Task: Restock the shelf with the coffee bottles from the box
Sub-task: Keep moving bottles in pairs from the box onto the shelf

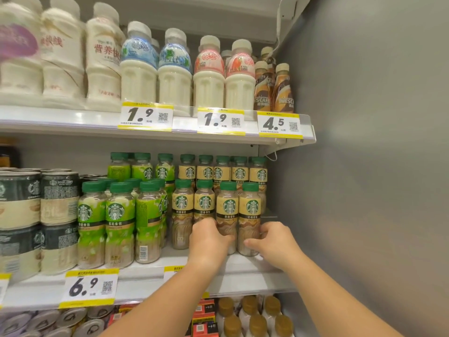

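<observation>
Yellow-label coffee bottles with green caps stand in rows at the right end of the middle shelf [243, 266]. My left hand [207, 238] wraps the lower part of one front-row coffee bottle [227, 205]. My right hand [274, 242] grips the rightmost front coffee bottle [250, 207] from its right side. Both bottles stand upright on the shelf, touching each other. More of the same bottles [223, 170] stand stacked behind. The box is not in view.
Green-label coffee bottles [116, 220] stand to the left, then stacked cans [38, 220]. Milk drinks and brown coffee bottles [274, 88] fill the upper shelf. A grey side wall [364, 166] closes the right. Gold-capped bottles [252, 317] sit below.
</observation>
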The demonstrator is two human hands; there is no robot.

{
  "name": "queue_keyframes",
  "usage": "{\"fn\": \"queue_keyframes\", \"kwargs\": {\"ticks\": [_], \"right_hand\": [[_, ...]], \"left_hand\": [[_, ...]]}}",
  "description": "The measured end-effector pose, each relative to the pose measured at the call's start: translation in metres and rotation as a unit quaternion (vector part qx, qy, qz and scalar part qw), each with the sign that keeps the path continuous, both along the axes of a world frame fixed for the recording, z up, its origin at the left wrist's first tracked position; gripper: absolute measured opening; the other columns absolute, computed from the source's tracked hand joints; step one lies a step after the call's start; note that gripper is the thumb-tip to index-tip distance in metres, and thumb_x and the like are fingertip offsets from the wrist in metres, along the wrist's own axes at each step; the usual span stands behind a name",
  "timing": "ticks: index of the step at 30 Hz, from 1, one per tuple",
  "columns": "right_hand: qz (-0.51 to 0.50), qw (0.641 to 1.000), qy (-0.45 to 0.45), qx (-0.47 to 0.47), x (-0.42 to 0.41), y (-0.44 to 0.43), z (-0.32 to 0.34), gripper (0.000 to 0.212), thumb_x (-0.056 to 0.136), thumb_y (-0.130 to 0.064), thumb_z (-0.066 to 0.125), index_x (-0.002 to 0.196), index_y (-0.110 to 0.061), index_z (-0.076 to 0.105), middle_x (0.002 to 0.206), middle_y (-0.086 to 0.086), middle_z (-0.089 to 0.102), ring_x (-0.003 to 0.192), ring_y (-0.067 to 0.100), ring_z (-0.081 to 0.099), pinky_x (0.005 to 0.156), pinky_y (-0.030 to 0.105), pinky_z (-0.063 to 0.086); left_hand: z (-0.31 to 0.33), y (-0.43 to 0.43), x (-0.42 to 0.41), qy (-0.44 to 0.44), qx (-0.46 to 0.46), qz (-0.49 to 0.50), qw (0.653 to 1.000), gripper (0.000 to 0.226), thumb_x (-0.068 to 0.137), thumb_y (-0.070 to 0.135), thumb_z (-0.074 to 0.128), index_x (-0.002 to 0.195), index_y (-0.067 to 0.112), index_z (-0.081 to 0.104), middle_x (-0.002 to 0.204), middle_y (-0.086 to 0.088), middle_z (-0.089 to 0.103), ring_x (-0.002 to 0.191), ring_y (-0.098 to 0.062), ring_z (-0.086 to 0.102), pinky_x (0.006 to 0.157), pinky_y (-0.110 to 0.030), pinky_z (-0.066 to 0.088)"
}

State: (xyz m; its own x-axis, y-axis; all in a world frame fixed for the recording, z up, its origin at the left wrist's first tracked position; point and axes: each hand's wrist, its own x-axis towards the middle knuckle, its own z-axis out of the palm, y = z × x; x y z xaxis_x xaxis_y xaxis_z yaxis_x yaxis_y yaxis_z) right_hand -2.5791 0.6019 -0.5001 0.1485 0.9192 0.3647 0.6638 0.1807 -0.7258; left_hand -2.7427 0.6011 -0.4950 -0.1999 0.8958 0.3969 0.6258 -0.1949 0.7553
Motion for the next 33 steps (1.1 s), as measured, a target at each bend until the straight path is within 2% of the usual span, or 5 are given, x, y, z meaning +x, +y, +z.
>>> {"fn": "queue_keyframes", "kwargs": {"ticks": [4, 9, 14, 24, 33], "right_hand": [[0.0, 1.0, 0.0, -0.009, -0.004, 0.012, 0.0, 0.023, 0.077, -0.028, 0.083, 0.074, -0.021, 0.061, 0.081, -0.007, 0.07, 0.074, 0.013, 0.068, 0.063, 0.027, 0.055], [0.011, 1.0, 0.022, -0.002, -0.005, 0.022, -0.003, 0.025, 0.079, -0.028, 0.082, 0.089, -0.028, 0.06, 0.09, -0.004, 0.072, 0.079, 0.017, 0.069, 0.065, 0.026, 0.051], [0.02, 1.0, 0.021, -0.006, -0.002, 0.029, -0.003, 0.025, 0.081, -0.028, 0.079, 0.101, -0.017, 0.072, 0.091, 0.0, 0.073, 0.076, 0.017, 0.067, 0.06, 0.024, 0.049], [0.025, 1.0, 0.013, 0.0, 0.0, 0.035, -0.005, 0.023, 0.082, -0.028, 0.079, 0.101, -0.02, 0.07, 0.098, -0.003, 0.07, 0.081, 0.011, 0.064, 0.058, 0.016, 0.044], [0.006, 0.999, -0.032, 0.001, -0.006, 0.033, -0.007, 0.043, 0.088, -0.031, 0.072, 0.127, -0.013, 0.062, 0.122, 0.005, 0.067, 0.106, 0.025, 0.063, 0.089, 0.033, 0.052]], "left_hand": [[0.003, 0.008, 0.003, 0.026, -0.003, 0.029, 0.999, 0.018, 0.082, 0.021, 0.078, 0.073, 0.011, 0.066, 0.074, -0.002, 0.065, 0.07, -0.025, 0.062, 0.06, -0.03, 0.049], [-0.001, 0.014, 0.006, 0.023, 0.001, 0.047, 0.999, 0.03, 0.082, 0.023, 0.081, 0.065, 0.017, 0.056, 0.077, -0.004, 0.065, 0.077, -0.029, 0.065, 0.06, -0.032, 0.049], [0.002, 0.015, 0.01, 0.032, 0.002, 0.053, 0.998, 0.025, 0.082, 0.027, 0.082, 0.076, 0.016, 0.061, 0.088, -0.007, 0.069, 0.088, -0.032, 0.068, 0.063, -0.032, 0.048], [0.003, 0.019, 0.01, 0.097, 0.026, 0.061, 0.993, 0.023, 0.087, 0.023, 0.077, 0.086, 0.015, 0.055, 0.099, -0.012, 0.07, 0.098, -0.033, 0.066, 0.067, -0.032, 0.042], [0.005, 0.014, 0.01, 0.105, 0.016, 0.043, 0.993, 0.02, 0.089, 0.025, 0.075, 0.094, 0.012, 0.06, 0.1, -0.012, 0.069, 0.098, -0.033, 0.066, 0.068, -0.031, 0.043]]}}
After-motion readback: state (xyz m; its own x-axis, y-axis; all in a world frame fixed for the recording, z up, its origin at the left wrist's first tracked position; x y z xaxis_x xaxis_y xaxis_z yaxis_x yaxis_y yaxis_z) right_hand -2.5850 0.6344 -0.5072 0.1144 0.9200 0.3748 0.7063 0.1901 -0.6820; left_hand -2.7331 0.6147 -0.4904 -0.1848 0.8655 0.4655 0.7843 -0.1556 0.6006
